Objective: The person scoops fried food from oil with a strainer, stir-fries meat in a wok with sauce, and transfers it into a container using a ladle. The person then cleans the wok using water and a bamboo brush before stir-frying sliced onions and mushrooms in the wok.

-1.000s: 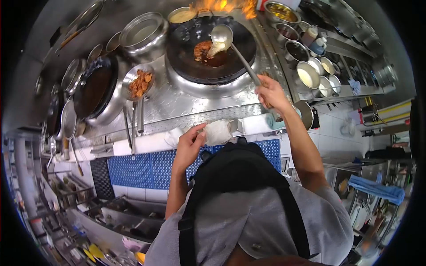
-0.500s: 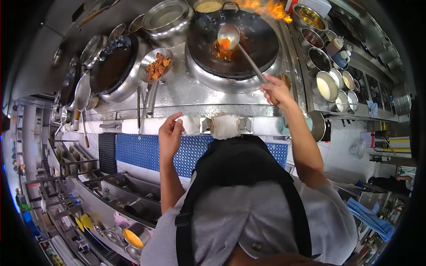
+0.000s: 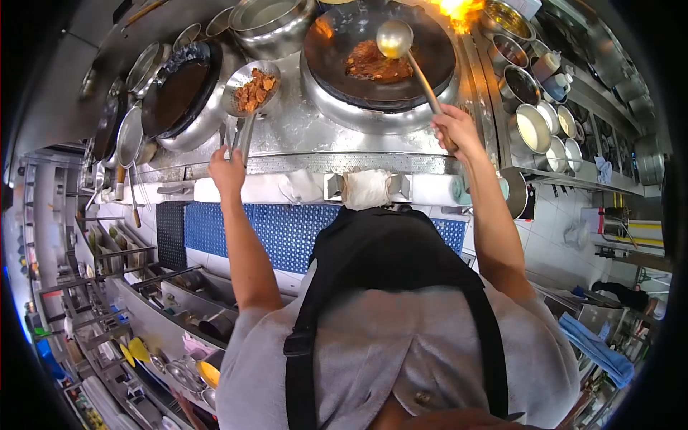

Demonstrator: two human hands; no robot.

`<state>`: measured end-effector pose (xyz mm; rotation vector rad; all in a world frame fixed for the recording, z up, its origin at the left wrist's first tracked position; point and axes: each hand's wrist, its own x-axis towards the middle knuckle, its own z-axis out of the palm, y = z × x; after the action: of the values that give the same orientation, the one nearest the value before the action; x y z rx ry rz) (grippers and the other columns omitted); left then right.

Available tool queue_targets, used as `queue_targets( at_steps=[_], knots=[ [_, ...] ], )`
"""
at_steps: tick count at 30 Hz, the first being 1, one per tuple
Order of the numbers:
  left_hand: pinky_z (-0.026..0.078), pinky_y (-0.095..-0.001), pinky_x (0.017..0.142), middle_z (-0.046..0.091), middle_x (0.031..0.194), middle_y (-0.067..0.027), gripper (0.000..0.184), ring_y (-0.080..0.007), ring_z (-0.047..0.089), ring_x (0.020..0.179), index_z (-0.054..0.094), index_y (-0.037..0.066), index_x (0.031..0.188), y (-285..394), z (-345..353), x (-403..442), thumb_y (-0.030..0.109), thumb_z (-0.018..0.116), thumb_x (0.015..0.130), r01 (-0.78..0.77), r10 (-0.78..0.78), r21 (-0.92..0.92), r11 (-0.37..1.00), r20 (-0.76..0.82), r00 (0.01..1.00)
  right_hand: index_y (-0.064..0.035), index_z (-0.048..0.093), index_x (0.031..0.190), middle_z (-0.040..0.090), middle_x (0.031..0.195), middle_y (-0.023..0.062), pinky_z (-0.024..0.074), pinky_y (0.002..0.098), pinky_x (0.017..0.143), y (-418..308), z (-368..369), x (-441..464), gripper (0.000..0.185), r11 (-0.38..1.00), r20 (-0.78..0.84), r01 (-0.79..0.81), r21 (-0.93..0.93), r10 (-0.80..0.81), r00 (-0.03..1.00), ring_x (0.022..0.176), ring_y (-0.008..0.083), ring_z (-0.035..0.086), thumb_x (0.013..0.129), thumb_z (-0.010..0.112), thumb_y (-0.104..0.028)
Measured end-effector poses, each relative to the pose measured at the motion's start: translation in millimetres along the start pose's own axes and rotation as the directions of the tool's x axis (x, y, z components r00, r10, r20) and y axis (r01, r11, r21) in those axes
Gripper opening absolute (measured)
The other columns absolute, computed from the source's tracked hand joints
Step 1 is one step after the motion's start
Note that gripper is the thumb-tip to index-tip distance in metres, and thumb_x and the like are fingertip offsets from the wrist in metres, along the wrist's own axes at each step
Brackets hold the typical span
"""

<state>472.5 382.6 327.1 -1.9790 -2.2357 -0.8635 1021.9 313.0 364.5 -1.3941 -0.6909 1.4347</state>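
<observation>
My right hand (image 3: 456,131) is wrapped round the handle of a ladle (image 3: 395,39), whose bowl is over a large black wok (image 3: 322,64). Reddish-brown glossy sauce with small bits (image 3: 373,63) lies in the wok under the ladle. Down at the front of the stove, my left hand (image 3: 227,170) has its fingers closed round a thin metal utensil handle (image 3: 223,134); the lower part is hidden by the hand. Right beside it runs the handle of a perforated strainer (image 3: 235,85), which holds browned fried pieces (image 3: 255,91).
Tall flames (image 3: 459,13) rise behind the wok at the right. A second dark wok (image 3: 179,93) and a big steel pot (image 3: 269,32) stand left. Seasoning containers (image 3: 530,129) and squeeze bottles (image 3: 547,64) line the right side. Folded white towels (image 3: 287,188) lie along the front edge.
My left hand has moved forward and left from the front edge to the utensil handles. The ladle has lifted off the sauce and shifted right; the sauce has spread wider in the wok.
</observation>
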Motion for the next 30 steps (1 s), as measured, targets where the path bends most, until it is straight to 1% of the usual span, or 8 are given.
queue_targets(
  at_steps=[4, 8, 10, 12, 14, 16, 18, 30],
  knots=[
    [0.048, -0.0508, 0.101, 0.067, 0.113, -0.0344, 0.056, -0.0476, 0.065, 0.109, 0.065, -0.009, 0.116, -28.6, 36.6, 25.3, 0.041, 0.065, 0.090, 0.107, -0.186, 0.239, 0.965, 0.333, 0.924, 0.0006, 0.051, 0.141, 0.064, 0.081, 0.0052, 0.0403, 0.0247, 0.037, 0.7, -1.1, -13.8, 0.051, 0.999, 0.047, -0.023, 0.025, 0.021, 0.999, 0.051, 0.0085, 0.054, 0.092, 0.064, -0.004],
    [0.055, -0.0482, 0.091, 0.070, 0.105, -0.0330, 0.052, -0.0437, 0.069, 0.106, 0.060, -0.013, 0.122, -51.8, 65.4, 32.7, 0.028, 0.066, 0.090, 0.101, -0.146, 0.118, 0.988, 0.491, 0.859, -0.0009, 0.055, 0.138, 0.064, 0.079, 0.0058, 0.0383, 0.0263, 0.037, -1.1, 6.5, -18.6, 0.051, 0.990, -0.058, 0.046, -0.137, -0.054, 0.997, 0.049, 0.0096, 0.054, 0.088, 0.067, -0.002],
    [0.061, -0.0426, 0.071, 0.072, 0.095, -0.0267, 0.032, -0.0340, 0.072, 0.092, 0.064, -0.008, 0.114, -65.2, 81.5, 35.3, 0.014, 0.062, 0.091, 0.473, -0.275, -0.137, 0.870, 0.663, 0.697, -0.0023, 0.055, 0.139, 0.064, 0.078, 0.0062, 0.0376, 0.0264, 0.036, 11.0, 15.7, 14.1, 0.051, 0.988, -0.052, 0.085, -0.129, -0.093, 0.994, 0.049, 0.0099, 0.054, 0.089, 0.067, -0.002],
    [0.061, -0.0406, 0.066, 0.070, 0.095, -0.0272, 0.025, -0.0324, 0.072, 0.079, 0.063, -0.008, 0.108, -60.6, 69.5, 43.3, 0.010, 0.059, 0.091, 0.697, -0.196, -0.299, 0.652, 0.822, 0.535, -0.0019, 0.054, 0.139, 0.064, 0.078, 0.0071, 0.0364, 0.0272, 0.035, 11.5, 13.0, -4.5, 0.052, 0.997, 0.003, -0.026, 0.068, 0.026, 1.000, 0.049, 0.0103, 0.054, 0.089, 0.066, -0.002],
    [0.059, -0.0325, 0.057, 0.068, 0.095, -0.0240, 0.017, -0.0242, 0.067, 0.067, 0.057, -0.005, 0.106, -34.2, 65.1, 49.0, 0.003, 0.055, 0.091, 0.935, -0.290, -0.351, 0.047, 0.891, 0.349, -0.0013, 0.053, 0.140, 0.064, 0.078, 0.0074, 0.0358, 0.0275, 0.034, -3.0, -0.3, -32.3, 0.052, 0.990, 0.025, -0.065, 0.127, 0.063, 0.998, 0.049, 0.0103, 0.053, 0.089, 0.066, -0.002],
    [0.049, -0.0200, 0.049, 0.062, 0.082, -0.0137, 0.011, -0.0108, 0.053, 0.057, 0.052, 0.000, 0.098, -34.1, 71.1, 51.2, 0.004, 0.060, 0.092, 0.927, -0.083, -0.245, -0.284, 0.969, 0.231, -0.0012, 0.051, 0.141, 0.065, 0.081, 0.0083, 0.0362, 0.0277, 0.034, 4.1, -0.4, -16.6, 0.054, 0.999, -0.023, -0.012, 0.039, 0.012, 1.000, 0.049, 0.0103, 0.054, 0.090, 0.067, -0.002],
    [0.043, -0.0189, 0.046, 0.057, 0.074, -0.0057, 0.013, -0.0079, 0.049, 0.055, 0.052, 0.002, 0.096, -24.6, 82.8, 36.6, 0.006, 0.064, 0.092, 0.888, -0.017, -0.400, -0.226, 0.913, 0.407, -0.0015, 0.050, 0.142, 0.066, 0.083, 0.0087, 0.0374, 0.0275, 0.034, 8.4, 11.7, 9.4, 0.055, 0.991, -0.063, 0.075, -0.107, -0.082, 0.995, 0.050, 0.0105, 0.055, 0.090, 0.067, -0.003],
    [0.037, -0.0253, 0.045, 0.051, 0.071, -0.0016, 0.018, -0.0085, 0.045, 0.054, 0.055, 0.002, 0.111, 61.6, 11.8, -28.8, 0.006, 0.061, 0.094, 0.794, -0.068, -0.607, -0.033, 0.794, 0.605, -0.0039, 0.049, 0.146, 0.065, 0.080, 0.0053, 0.0368, 0.0263, 0.036, 11.3, 26.3, 14.6, 0.059, 0.990, -0.027, 0.064, -0.122, -0.068, 0.997, 0.050, 0.0093, 0.053, 0.090, 0.065, -0.004]
  ],
)
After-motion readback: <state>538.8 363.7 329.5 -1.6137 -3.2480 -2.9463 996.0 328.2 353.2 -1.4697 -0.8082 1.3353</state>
